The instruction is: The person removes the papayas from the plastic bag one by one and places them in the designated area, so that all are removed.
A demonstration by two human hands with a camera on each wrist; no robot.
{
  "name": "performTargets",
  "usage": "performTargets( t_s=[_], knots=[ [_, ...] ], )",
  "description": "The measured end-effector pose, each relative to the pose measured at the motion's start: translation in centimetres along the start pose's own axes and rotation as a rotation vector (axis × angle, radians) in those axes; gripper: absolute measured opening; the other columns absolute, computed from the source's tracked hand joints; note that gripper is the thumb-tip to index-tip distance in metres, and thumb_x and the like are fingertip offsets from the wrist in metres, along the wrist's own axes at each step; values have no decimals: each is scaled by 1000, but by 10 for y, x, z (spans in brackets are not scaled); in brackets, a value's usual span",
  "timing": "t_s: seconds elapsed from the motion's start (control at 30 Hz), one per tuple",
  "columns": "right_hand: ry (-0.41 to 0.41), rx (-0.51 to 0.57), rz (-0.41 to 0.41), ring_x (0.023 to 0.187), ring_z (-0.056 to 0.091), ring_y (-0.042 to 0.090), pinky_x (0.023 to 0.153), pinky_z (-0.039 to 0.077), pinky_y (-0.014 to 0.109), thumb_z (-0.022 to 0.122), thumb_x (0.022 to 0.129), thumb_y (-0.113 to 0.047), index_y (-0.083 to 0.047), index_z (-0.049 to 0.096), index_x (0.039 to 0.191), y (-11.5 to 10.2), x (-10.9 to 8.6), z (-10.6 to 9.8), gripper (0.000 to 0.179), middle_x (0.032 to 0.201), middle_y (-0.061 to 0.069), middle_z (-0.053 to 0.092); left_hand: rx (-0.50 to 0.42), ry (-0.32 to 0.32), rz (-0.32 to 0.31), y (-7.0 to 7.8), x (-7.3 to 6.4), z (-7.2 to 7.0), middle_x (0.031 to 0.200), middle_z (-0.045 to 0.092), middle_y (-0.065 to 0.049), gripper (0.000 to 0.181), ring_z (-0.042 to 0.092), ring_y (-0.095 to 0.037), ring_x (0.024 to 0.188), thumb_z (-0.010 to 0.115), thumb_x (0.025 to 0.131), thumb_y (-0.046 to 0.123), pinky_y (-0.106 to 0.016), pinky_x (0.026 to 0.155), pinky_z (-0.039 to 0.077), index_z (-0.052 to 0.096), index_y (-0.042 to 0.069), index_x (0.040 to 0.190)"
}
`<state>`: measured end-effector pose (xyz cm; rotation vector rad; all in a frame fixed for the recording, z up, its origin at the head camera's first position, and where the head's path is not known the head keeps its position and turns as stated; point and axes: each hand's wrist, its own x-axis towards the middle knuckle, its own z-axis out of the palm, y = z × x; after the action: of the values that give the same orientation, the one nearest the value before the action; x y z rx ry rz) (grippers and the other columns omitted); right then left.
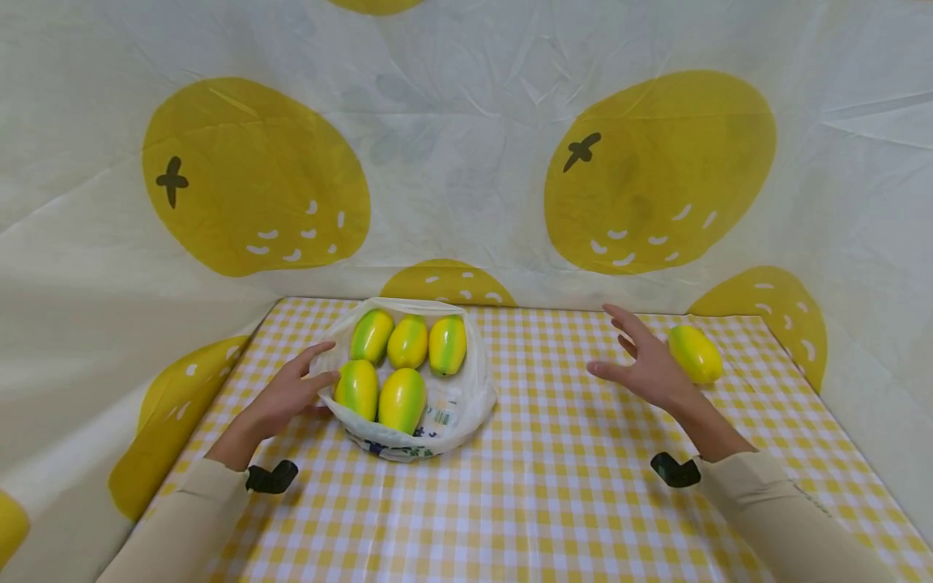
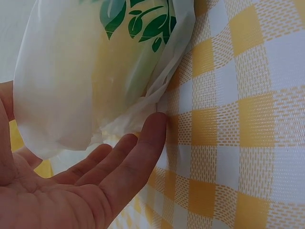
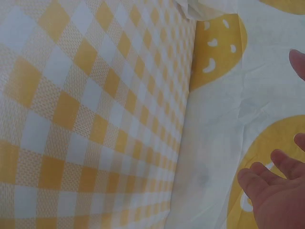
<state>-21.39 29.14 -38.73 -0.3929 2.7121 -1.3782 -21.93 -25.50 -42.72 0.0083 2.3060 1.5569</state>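
Several yellow-green mangoes [image 1: 402, 402] lie inside an opened white plastic bag [image 1: 477, 397] on the left half of the table. My left hand [image 1: 286, 397] is at the bag's left side, thumb and fingers spread around its edge; in the left wrist view the fingers [image 2: 138, 162] reach along the bag's wall [image 2: 57, 95], which bears green leaf print. Over the right half, my right hand [image 1: 649, 368] is held with fingers extended and nothing in it. Just right of that hand sits a single mango [image 1: 696, 355], partly overlapped by it in the head view.
A yellow-and-white checked cloth [image 1: 539, 486] covers the table. Behind and at the sides hangs a pale curtain [image 1: 452, 186] printed with large yellow fruit, meeting the table's back edge. Each sleeve has a dark strap piece [image 1: 271, 477] near the wrist.
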Motion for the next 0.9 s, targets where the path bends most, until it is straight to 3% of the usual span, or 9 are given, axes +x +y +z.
performTargets(
  t_s=[0.23,0.9],
  knots=[
    [-13,20,-21,160,15,45,125,23,67,79,95,-23,-14,15,168,-3,1,9,98,175,16,12,1,-2,8,-1,-1,-1,171,-6,-34,74,57,-37,130,56,109,30,-46,89,64,14,17,169],
    [-39,76,-79,160,18,42,126,25,63,76,97,-24,-17,21,167,-12,3,40,89,175,11,15,-5,2,4,-2,0,0,171,-7,-33,74,56,-39,132,55,109,28,-49,90,63,13,16,169]
  ],
)
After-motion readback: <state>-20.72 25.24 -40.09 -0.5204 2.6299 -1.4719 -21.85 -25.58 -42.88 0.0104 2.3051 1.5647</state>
